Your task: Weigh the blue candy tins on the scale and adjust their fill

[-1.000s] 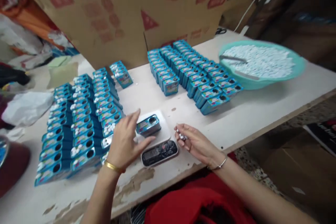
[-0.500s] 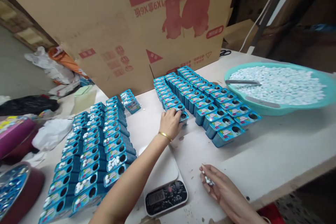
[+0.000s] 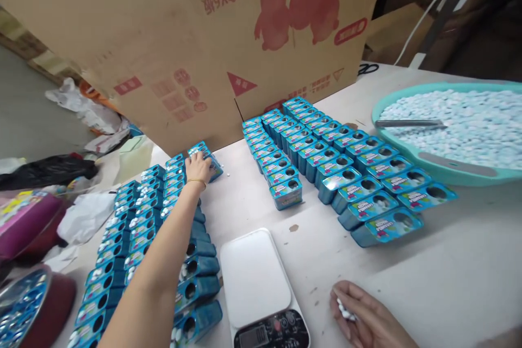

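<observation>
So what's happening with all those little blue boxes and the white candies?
A person sits at a white table. Their left hand reaches out to the far end of the rows of small blue tins with round holes on the left. Their right hand rests palm up, cupping a few small white tablets. A white kitchen scale sits bare between the hands. More blue tins stand on the right, beside a teal basin of white tablets.

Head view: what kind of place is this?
Probably a small hand-packing workshop: rows of blue tins on a worktable, a basin of white tablets, a digital scale, stacked cardboard cartons.
</observation>
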Demonstrator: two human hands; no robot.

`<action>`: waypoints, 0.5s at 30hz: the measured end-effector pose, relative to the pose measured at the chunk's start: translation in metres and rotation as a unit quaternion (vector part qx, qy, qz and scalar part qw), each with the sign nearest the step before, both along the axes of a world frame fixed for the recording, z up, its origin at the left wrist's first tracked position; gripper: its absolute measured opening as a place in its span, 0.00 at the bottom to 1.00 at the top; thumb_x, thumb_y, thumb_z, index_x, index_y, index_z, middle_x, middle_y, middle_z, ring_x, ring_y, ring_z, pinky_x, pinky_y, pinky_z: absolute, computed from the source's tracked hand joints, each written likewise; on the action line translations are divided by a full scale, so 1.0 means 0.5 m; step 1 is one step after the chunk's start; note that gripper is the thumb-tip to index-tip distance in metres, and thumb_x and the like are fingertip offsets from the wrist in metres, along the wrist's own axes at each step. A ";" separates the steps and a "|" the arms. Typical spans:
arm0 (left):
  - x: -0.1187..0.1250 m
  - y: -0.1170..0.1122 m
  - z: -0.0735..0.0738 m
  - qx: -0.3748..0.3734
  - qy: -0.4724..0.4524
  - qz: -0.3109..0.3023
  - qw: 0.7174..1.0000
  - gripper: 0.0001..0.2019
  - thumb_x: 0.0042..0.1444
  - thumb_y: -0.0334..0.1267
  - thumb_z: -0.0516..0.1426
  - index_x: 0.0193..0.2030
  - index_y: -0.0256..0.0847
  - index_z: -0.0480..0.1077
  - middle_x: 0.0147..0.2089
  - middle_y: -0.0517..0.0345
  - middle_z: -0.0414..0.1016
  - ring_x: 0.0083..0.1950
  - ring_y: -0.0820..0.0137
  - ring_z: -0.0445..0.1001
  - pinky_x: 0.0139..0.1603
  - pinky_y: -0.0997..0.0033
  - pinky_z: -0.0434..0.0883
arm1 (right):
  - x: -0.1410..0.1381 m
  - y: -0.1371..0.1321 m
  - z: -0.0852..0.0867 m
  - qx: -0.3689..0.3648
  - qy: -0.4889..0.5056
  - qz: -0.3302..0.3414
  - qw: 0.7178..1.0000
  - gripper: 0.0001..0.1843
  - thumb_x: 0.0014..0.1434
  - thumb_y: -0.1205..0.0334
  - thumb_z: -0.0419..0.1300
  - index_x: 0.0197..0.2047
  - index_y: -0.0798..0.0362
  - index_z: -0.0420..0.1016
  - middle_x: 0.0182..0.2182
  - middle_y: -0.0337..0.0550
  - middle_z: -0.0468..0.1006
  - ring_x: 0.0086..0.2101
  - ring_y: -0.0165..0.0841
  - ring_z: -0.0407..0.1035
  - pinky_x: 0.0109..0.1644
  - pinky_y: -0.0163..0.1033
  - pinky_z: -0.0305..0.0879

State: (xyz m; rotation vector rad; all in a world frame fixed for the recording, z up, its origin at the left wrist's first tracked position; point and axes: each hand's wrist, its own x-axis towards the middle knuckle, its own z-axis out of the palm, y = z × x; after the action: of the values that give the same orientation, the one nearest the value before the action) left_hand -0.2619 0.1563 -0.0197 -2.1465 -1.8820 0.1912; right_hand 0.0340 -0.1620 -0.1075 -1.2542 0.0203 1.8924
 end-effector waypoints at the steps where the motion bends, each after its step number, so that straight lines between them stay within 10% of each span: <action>1: 0.005 -0.011 0.008 -0.009 0.004 -0.015 1.000 0.10 0.55 0.37 0.53 0.41 0.41 0.72 0.59 0.44 0.63 0.62 0.51 0.56 0.58 0.49 0.54 | 0.003 0.001 -0.001 0.012 0.000 0.007 1.000 0.21 0.39 0.50 0.73 0.28 0.53 0.71 0.26 0.37 0.73 0.24 0.24 0.66 0.25 0.27 0.61; 9: 0.093 -0.265 0.141 -0.080 0.000 -0.182 0.980 0.09 0.57 0.43 0.52 0.35 0.41 0.69 0.44 0.51 0.69 0.40 0.63 0.71 0.36 0.66 0.65 | 0.044 0.003 0.009 0.056 0.032 0.010 0.998 0.13 0.45 0.57 0.70 0.32 0.53 0.75 0.31 0.41 0.76 0.30 0.27 0.69 0.31 0.30 0.66; 15: 0.176 -0.440 0.124 -0.226 0.026 -0.207 0.951 0.06 0.58 0.39 0.52 0.39 0.40 0.66 0.41 0.52 0.72 0.38 0.65 0.71 0.34 0.67 0.65 | 0.043 -0.016 0.027 0.077 0.038 0.021 0.996 0.12 0.48 0.61 0.68 0.36 0.56 0.77 0.32 0.44 0.77 0.29 0.25 0.68 0.28 0.28 0.64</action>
State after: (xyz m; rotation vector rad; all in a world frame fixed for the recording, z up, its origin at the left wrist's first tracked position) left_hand -0.1738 -0.0637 0.0425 -2.7454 -1.4077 0.6323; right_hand 0.0553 -0.1701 -0.0939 -1.0871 -0.1099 1.9381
